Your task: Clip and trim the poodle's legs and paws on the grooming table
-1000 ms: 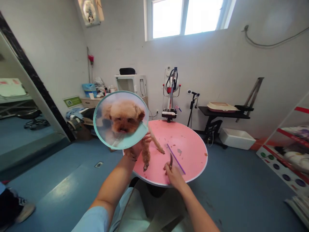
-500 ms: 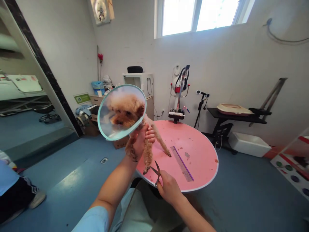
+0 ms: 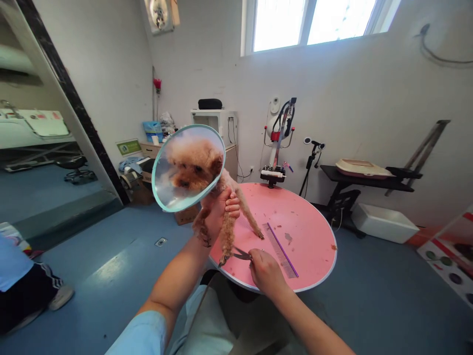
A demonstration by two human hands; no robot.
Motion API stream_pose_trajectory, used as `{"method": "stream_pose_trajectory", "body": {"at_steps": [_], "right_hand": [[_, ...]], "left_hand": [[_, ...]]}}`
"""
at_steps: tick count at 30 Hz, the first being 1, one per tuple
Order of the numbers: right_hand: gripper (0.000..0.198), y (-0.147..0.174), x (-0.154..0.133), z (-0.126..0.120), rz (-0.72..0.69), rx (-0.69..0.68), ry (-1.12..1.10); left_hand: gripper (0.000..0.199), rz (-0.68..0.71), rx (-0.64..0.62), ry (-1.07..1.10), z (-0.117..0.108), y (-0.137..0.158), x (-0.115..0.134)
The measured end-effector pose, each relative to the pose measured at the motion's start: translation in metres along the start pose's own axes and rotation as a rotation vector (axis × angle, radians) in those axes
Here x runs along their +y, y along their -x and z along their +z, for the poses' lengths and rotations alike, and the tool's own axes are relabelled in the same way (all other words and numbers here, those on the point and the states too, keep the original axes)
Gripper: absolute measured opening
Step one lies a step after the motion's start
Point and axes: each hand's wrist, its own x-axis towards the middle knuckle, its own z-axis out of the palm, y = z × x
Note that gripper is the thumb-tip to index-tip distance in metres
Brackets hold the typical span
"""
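A curly brown dog (image 3: 195, 162) wears a clear cone collar (image 3: 162, 190) with a pale green rim. My left hand (image 3: 226, 204) is wrapped round the upper part of its front leg (image 3: 227, 231), holding it over the near edge of the round pink table (image 3: 314, 222). In my right hand (image 3: 266, 270) is a pair of scissors (image 3: 242, 255), blades pointing left, their tips close beside the fur just above the paw (image 3: 223, 260). Whether the tips touch the fur I cannot tell. A purple-backed comb (image 3: 283, 250) lies on the table to the right.
Hair clippings (image 3: 288, 237) are scattered on the table. A grooming arm (image 3: 275, 167) stands at its far edge, a tripod (image 3: 309, 162) behind. To the right is a black table (image 3: 328, 172) with a beige tray (image 3: 364, 168). Another person's leg (image 3: 37, 291) shows at lower left.
My right hand has moved slightly up and right. The scissors have turned from pointing up-left to nearly level, and their blades have come closer together. The left hand keeps its hold.
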Motion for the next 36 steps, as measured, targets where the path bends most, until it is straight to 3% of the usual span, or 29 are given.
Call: {"method": "stream_pose_trajectory", "body": {"at_steps": [6,11,19,22,36], "right_hand": [[0.031,-0.002,-0.003,-0.002,0.027,-0.052,0.048],[0.031,0.002,-0.013,0.002,0.11,-0.093,-0.109],[0.027,0.023,-0.087,0.031,0.357,-0.164,-0.934],[0.026,0.026,-0.104,0.034,0.456,-0.172,-1.143],[0.032,0.02,-0.106,0.031,0.495,-0.231,-1.295]], "left_hand": [[0.039,0.044,0.024,-0.093,-0.004,-0.004,-0.004],[0.04,0.032,0.003,-0.118,-0.006,-0.003,-0.004],[0.041,0.039,-0.065,-0.065,-0.014,0.0,-0.005],[0.04,0.049,-0.097,-0.077,-0.017,0.0,-0.006],[0.047,0.062,-0.109,-0.035,-0.016,0.003,-0.009]]}}
